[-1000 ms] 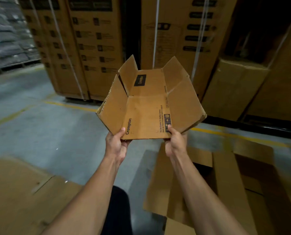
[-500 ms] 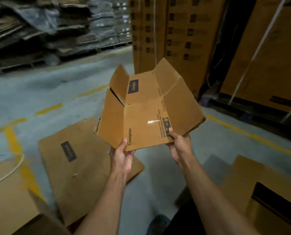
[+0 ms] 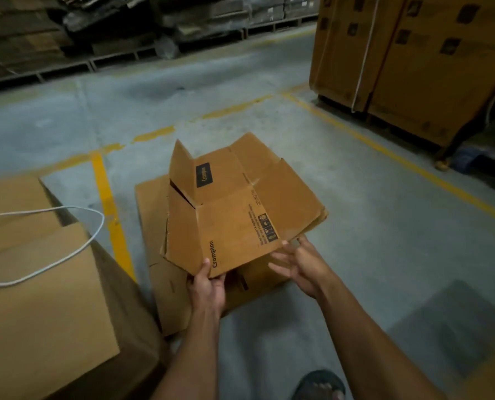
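Presently one carton [image 3: 234,223], opened out with its printed side up, is held in the air above a second carton [image 3: 177,298] that lies flat on the floor [image 3: 240,105]. Two "Crompton" marks are seen on the held carton, one near its near edge and one on a black patch on the far panel. Its far left flap is stood upright, while the right panels are spread out nearly level.

Two hands are in view. The near edge of the carton is pinched by the left hand [image 3: 208,287], with the thumb laid on top beside the print and the fingers curled beneath. The right hand [image 3: 301,264] is held with its fingers spread and relaxed just below the carton's near right corner. Nothing is grasped by it, and whether a fingertip touches the edge cannot be told.

One big box [image 3: 38,298] is seen at the left, just beside the flat carton, with one white strap [image 3: 61,207] looped loosely across its top. One strapped stack [image 3: 428,67] is stood well apart at the far right. One sandalled foot [image 3: 321,383] is seen at the bottom edge.
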`<state>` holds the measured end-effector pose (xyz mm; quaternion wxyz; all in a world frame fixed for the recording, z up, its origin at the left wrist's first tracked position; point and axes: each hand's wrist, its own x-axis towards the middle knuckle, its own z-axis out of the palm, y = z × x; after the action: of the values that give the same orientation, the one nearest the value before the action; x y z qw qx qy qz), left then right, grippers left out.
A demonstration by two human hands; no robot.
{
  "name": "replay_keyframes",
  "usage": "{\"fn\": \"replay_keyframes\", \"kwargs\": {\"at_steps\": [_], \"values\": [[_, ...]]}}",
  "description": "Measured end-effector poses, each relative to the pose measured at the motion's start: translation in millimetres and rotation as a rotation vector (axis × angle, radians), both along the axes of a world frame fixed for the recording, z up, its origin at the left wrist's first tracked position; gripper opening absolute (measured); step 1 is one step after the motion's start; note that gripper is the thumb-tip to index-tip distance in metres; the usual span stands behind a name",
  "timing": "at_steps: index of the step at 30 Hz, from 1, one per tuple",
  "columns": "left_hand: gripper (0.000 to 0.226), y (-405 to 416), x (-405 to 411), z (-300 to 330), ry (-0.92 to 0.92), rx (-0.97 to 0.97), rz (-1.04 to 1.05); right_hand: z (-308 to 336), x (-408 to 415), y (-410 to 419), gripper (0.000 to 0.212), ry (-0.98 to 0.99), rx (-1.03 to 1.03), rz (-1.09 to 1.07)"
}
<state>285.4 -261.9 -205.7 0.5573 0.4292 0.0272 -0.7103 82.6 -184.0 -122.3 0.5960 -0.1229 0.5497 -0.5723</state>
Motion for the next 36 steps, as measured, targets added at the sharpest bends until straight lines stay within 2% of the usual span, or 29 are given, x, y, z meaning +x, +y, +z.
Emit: {"fn": "replay_keyframes", "kwargs": {"at_steps": [5, 9, 11, 16, 19, 23, 27, 30, 32, 36], "values": [[0.053, -6.2, 15.2, -51.7, -0.045, 0.084, 0.089, -52.2, 13.2, 6.6, 0.076, -0.086, 0.058, 0.035], [0.05, 3.1, 15.6, -77.5, -0.093, 0.094, 0.098, -73.9, 21.6, 1.0, 0.07, -0.122, 0.056, 0.002], [0.052, -0.5, 16.5, -81.5, -0.11, 0.056, 0.086, -78.3, 24.4, -3.6, 0.075, -0.12, 0.041, -0.015], [0.045, -21.9, 16.9, -66.0, -0.097, -0.083, 0.121, -69.8, 34.1, -31.9, 0.076, -0.143, -0.122, -0.076], [0.049, -28.3, 22.1, -65.2, -0.085, -0.117, 0.134, -67.2, 39.1, -51.8, 0.08, -0.169, -0.103, -0.094], [0.047, -31.9, 27.0, -70.5, -0.122, -0.051, 0.151, -78.3, 43.3, -57.3, 0.081, -0.159, -0.042, -0.039], [0.044, -38.8, 32.9, -93.8, -0.171, 0.109, 0.178, -97.0, 44.6, -48.0, 0.075, -0.17, 0.041, -0.039], [0.04, -37.4, 37.8, -120.9, -0.213, 0.233, 0.119, -118.1, 43.6, -40.1, 0.068, -0.146, 0.093, 0.015], [0.038, -35.8, 40.3, -140.6, -0.256, 0.291, 0.06, -127.7, 42.7, -33.5, 0.072, -0.14, 0.138, 0.032], [0.03, -33.0, 40.4, -161.2, -0.324, 0.316, -0.028, -135.1, 46.5, -26.3, 0.07, -0.121, 0.189, 0.077]]}}
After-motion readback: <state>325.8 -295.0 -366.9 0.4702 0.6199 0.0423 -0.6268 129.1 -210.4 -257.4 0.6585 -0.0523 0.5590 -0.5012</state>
